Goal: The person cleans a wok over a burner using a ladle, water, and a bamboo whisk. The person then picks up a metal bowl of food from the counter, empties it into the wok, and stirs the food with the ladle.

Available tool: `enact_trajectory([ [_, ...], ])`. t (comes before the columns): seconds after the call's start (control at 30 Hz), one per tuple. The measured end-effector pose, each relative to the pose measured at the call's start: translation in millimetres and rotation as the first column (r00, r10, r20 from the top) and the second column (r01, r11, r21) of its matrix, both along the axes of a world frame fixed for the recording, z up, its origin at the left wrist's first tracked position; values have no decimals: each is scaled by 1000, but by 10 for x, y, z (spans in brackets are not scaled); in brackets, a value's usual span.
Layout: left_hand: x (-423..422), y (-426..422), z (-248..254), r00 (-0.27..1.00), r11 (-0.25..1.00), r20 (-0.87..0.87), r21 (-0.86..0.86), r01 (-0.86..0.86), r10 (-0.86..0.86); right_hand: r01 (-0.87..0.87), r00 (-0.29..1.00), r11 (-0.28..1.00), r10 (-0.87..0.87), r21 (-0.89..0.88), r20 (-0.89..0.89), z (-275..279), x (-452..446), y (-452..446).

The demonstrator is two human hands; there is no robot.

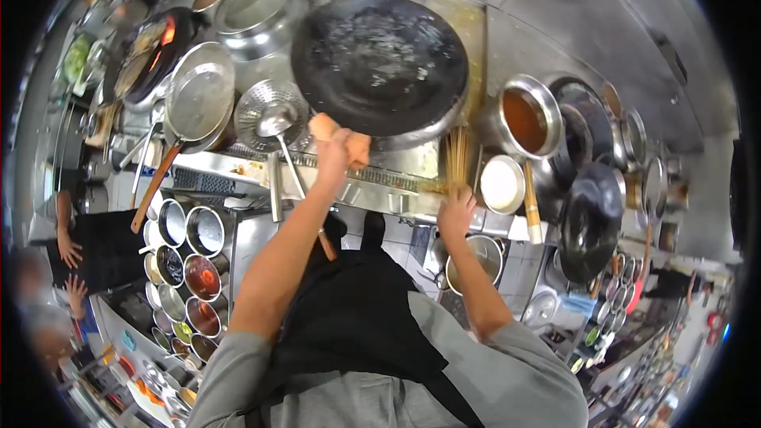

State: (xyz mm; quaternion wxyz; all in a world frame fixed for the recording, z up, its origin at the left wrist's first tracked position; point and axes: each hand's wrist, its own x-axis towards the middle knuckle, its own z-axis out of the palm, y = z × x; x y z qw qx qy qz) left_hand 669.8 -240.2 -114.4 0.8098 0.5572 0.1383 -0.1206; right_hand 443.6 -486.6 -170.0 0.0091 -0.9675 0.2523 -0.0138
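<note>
My left hand (336, 152) is closed round a folded orange-brown cloth (357, 148) at the near left rim of a large black wok (379, 59). Some whitish patches show on the wok's dark surface. My right hand (456, 210) is closed on the lower end of a bamboo brush (456, 157), whose thin sticks point away from me, right of the wok. Left of the cloth lie a perforated skimmer (258, 115) and a metal ladle (277, 119) with a wooden handle.
A pot of reddish-brown liquid (525, 120) and a white bowl (502, 185) stand at the right. A round strainer (200, 91) is at the left, with flames behind it. Sauce containers (202, 276) fill the lower left. Other people's hands (70, 250) show at the far left.
</note>
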Motion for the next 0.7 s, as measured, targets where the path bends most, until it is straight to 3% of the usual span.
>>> enact_trajectory([
  [0.07, -1, -202, 74, 996, 994, -18, -66, -87, 86, -265, 948, 963, 249, 55, 200, 140, 40, 342],
  [0.1, 13, -268, 50, 995, 993, -20, -66, -102, 101, -403, 902, 835, 292, 375, 319, -181, 69, 581],
  [0.13, 28, -305, -21, 997, 995, -28, -61, -77, 76, -517, 853, 585, 284, 625, 438, -534, 96, 903],
  [0.17, 55, -323, -74, 998, 996, -33, -61, -61, 59, -176, 968, 349, 232, 921, 97, -421, 147, 1322],
  [0.2, 42, -314, -28, 996, 994, -32, -65, -87, 85, -242, 937, 10, 261, 970, 231, -615, 117, 1664],
  [0.23, -14, -285, 67, 980, 982, -197, -183, -49, 12, 50, 938, -154, 346, 987, 6, -579, 196, 1975],
  [0.27, -43, -196, 199, 937, 953, -339, -302, -29, -79, 347, 867, -276, 460, 896, -194, -502, 285, 2188],
  [0.3, -78, -60, 352, 941, 952, -333, -301, -52, -54, 373, 859, -206, 445, 905, -253, -402, 288, 2239],
  [0.33, -146, 116, 538, 892, 909, -389, -412, 54, -230, 397, 850, -134, 426, 908, -309, -252, 269, 2277],
  [0.37, -216, 304, 677, 815, 837, -414, -527, 148, -404, 234, 897, 61, 372, 970, -239, 202, 302, 2164],
  [0.43, -274, 855, 811, 789, 719, -284, -641, 266, -545, -110, 959, 201, 278, 974, 51, 199, 342, 1877],
  [0.47, -303, 1110, 798, 795, 681, -240, -680, 272, -557, 54, 950, 148, 297, 987, -97, 1000, 583, 1762],
  [0.5, -370, 1338, 994, 798, 711, -279, -659, 245, -534, 126, 952, 88, 270, 988, -145, 1041, 619, 1626],
  [0.57, -485, 1723, 1066, 818, 757, -271, -593, 274, -508, 60, 970, 151, 225, 987, -93, 1588, 967, 1530],
  [0.63, -533, 1995, 1037, 833, 760, -234, -580, 295, -502, 47, 976, 97, 208, 994, -67, 1504, 1845, 1395],
  [0.67, -556, 2098, 1129, 850, 814, -251, -501, 295, -463, -45, 990, -68, 130, 997, 54, 1648, 2292, 1432],
  [0.7, -549, 2189, 1229, 867, 861, -261, -412, 298, -425, -83, 978, 130, 200, 988, 55, 1714, 2773, 1423],
])
